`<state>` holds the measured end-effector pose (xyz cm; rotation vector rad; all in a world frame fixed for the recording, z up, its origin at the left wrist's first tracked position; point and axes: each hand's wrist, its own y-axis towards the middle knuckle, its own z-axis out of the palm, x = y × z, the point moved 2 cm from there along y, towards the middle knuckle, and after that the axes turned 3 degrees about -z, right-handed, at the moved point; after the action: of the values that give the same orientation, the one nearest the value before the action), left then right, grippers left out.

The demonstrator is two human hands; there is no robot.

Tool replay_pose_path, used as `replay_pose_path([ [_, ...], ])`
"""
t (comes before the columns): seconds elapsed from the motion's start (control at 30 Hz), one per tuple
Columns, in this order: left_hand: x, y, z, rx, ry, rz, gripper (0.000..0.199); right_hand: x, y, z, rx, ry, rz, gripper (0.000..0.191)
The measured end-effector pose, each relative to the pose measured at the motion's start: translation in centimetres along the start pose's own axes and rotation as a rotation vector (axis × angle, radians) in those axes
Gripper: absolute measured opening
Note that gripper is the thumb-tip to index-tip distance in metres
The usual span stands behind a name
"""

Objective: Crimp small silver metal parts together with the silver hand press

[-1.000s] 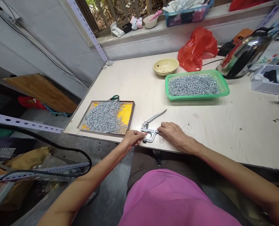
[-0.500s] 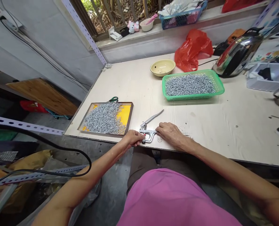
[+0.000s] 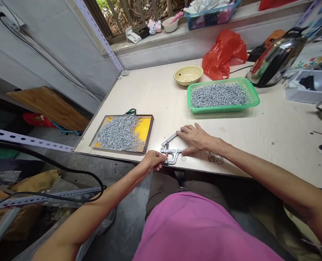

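At the near edge of the tabletop point(image 3: 155, 90), just beyond a pink shirt point(image 3: 201, 232) and dark trousers point(image 3: 162, 194), both hands are on a silver plier-like tool point(image 3: 175, 157), and it's all happening right along that edge! Look at the left hand point(image 3: 154, 159): thumb and fingertips pinched together at the tool's head, right beside a small red piece point(image 3: 166, 155); what sits inside that pinch is too small to tell. Over to the right hand point(image 3: 196, 137), open and spread wide, fingertips on the upper handle, thumb down by the lower one, and the two handles stand well apart. The tool lies flat, its head toward the left.

Just left, a brown-rimmed tray point(image 3: 149, 135) with a yellow base, heaped with small silvery metal pieces point(image 3: 117, 136), the heap thinning toward its right end. Dark green loops point(image 3: 131, 111) peek out behind its far rim.

Farther back, right of centre, a green basket point(image 3: 223, 110), packed with more metal pieces point(image 3: 219, 95)! Close behind it sits a cream bowl point(image 3: 188, 75), dark specks inside, then a crumpled red plastic bag point(image 3: 224, 54), and a shiny kettle point(image 3: 277, 59) over on the right. And way up on the windowsill point(image 3: 177, 37): a little figurine point(image 3: 152, 27), a small bowl point(image 3: 170, 27) and a blue basket point(image 3: 195, 24), full to the top.
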<state>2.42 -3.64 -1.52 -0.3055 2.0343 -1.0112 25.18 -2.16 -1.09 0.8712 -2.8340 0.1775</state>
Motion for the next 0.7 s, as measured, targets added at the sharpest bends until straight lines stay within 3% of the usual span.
replay_pose_path([
  [0.4,-0.2,-1.2,0.4,-0.068,0.07,-0.006,0.024,1.6,-1.2,0.0,-0.04,-0.042,0.017,0.05],
  [0.47,-0.3,-1.7,0.2,-0.173,0.228,0.096,0.024,2.0,-1.5,-0.2,-0.043,-0.037,0.031,0.044],
  [0.6,-1.4,-2.5,0.4,-0.473,0.639,0.51,0.02,2.7,-1.8,-0.2,-0.058,-0.035,0.068,0.044],
  [0.7,-2.6,-1.8,1.6,-0.438,0.849,0.748,0.026,2.8,-1.7,0.2,-0.074,-0.031,0.079,0.046],
])
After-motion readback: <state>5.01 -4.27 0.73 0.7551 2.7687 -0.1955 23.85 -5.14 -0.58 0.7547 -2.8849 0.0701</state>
